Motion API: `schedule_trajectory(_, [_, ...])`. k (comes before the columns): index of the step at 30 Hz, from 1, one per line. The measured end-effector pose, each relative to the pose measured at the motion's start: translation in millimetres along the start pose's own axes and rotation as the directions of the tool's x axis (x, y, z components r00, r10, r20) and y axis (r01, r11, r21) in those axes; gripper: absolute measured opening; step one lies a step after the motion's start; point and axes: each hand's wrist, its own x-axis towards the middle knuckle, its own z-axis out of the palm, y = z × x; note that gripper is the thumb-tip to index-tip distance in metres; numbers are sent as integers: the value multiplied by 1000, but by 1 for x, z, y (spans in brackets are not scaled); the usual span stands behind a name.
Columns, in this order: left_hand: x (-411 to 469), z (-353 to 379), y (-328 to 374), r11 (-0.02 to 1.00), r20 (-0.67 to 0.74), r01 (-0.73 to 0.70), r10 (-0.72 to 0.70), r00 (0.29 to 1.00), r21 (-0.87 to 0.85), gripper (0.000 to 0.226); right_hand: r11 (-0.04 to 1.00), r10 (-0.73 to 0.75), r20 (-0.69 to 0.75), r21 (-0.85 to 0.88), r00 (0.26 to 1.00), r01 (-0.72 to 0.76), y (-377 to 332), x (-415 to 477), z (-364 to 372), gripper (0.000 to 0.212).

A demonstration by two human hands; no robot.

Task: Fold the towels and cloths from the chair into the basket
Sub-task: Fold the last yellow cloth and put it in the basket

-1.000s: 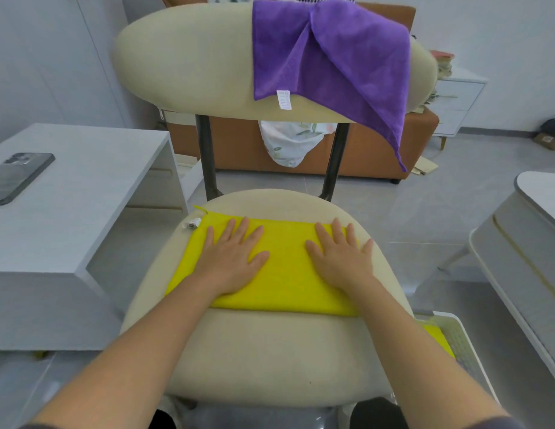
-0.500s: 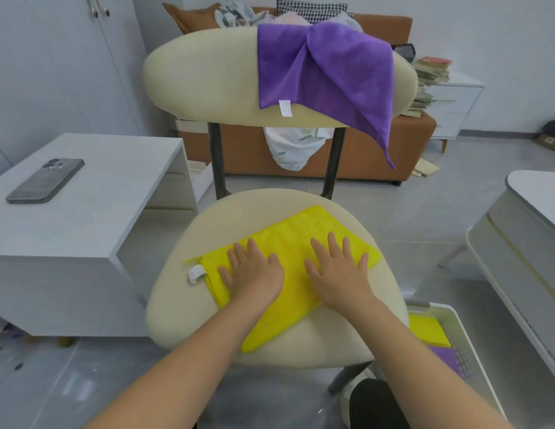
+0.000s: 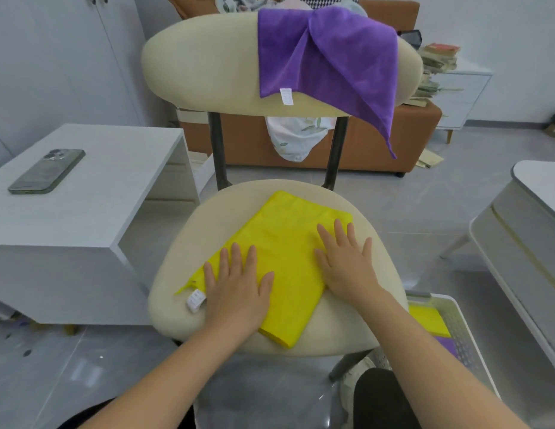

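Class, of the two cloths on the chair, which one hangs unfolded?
The purple microfibre cloth, draped over the cream chair's backrest, one corner dangling. The yellow cloth lies folded flat on the seat, pressed by the left hand and right hand.

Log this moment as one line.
stage: pressing folded yellow cloth on chair seat | left hand: flat on cloth | right hand: flat on cloth | purple towel: draped over backrest | basket: folded cloths inside
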Motion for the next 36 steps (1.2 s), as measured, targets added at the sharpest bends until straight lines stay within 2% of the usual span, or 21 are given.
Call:
schedule_trajectory(2, [-5,-4,-1,988,-29,1,-5,1000,-152,85,999,-36,-47,22,998,38,-5,-6,-4,51])
schedule_trajectory(4, [-5,-9,-11,957,-175,-184,147,974,-222,70,994,-101,-75,45,992,105,-7,-14,-8,49])
schedule_trajectory(5, [-6,-12,-16,924,-278,-323,261,924,-206,57,989,-137,-77,54,988,141,-7,-20,-9,48])
schedule_trajectory(7, [-10,-12,-24,815,-427,-566,471,772,-126,29,974,-211,-83,73,974,217,-5,-33,-7,46])
schedule_trajectory(9, [-19,-11,-26,687,-398,-723,645,652,-73,20,956,-272,-74,91,960,278,-2,-45,-4,45])
schedule_trajectory(11, [-28,-7,-26,602,-260,-796,779,571,54,33,938,-318,-63,125,946,323,1,-57,0,47])
schedule_trajectory(12, [-31,-3,-26,582,-204,-803,808,553,128,39,928,-336,-61,146,940,342,2,-63,2,54])
schedule_trajectory(14, [-36,3,-25,584,-183,-785,812,555,209,38,906,-379,-60,181,924,383,3,-77,10,71])
schedule_trajectory(16, [-40,7,-21,613,-253,-760,787,563,218,27,881,-423,-75,197,903,429,0,-89,18,72])
schedule_trajectory(19, [-46,6,-13,640,-363,-744,751,552,192,12,854,-471,-148,171,870,491,-2,-96,26,67])
schedule_trajectory(24, [-48,0,-8,614,-443,-765,752,489,197,26,816,-519,-302,105,800,569,-3,-86,34,50])
schedule_trajectory(27, [-49,1,-7,581,-462,-795,762,454,176,21,795,-545,-293,115,785,595,-10,-82,34,44])
schedule_trajectory(31, [-40,6,-25,631,-400,-767,737,545,117,37,783,-553,-280,147,785,604,-6,-81,32,48])
schedule_trajectory(36, [-29,-7,-57,727,-368,-680,660,655,94,51,734,-527,-291,316,798,601,7,-83,32,45])
